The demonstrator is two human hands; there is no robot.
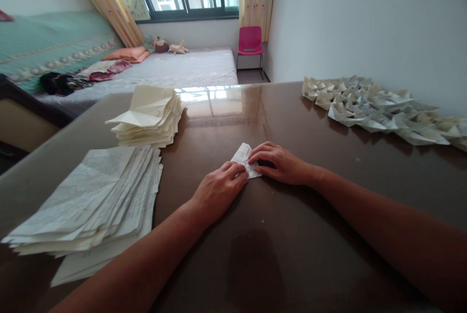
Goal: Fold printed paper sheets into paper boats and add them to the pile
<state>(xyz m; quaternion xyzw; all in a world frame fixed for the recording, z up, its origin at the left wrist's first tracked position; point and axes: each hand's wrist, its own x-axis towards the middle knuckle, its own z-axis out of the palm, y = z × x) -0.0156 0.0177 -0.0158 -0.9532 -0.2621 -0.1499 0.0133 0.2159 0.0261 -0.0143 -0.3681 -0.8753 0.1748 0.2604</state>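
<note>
A small folded paper [241, 154], white with dark writing, lies on the brown table between my hands. The bent fingers of my left hand [221, 187] press on its near left edge. From the right, my right hand [278, 161] pinches the same paper, fingertips on top and thumb at its near side. My fingers cover part of the folds. To the left are a stack of creased, written white sheets [91, 191] and, behind it, a stack of cream sheets [148, 116].
Many folded paper pieces [379, 108] stand in rows at the table's [310, 245] far right, by the wall. Beyond the table are a bed [204, 67], a pink chair [250, 43] and a window. A dark-edged chair back [25, 113] stands at the left.
</note>
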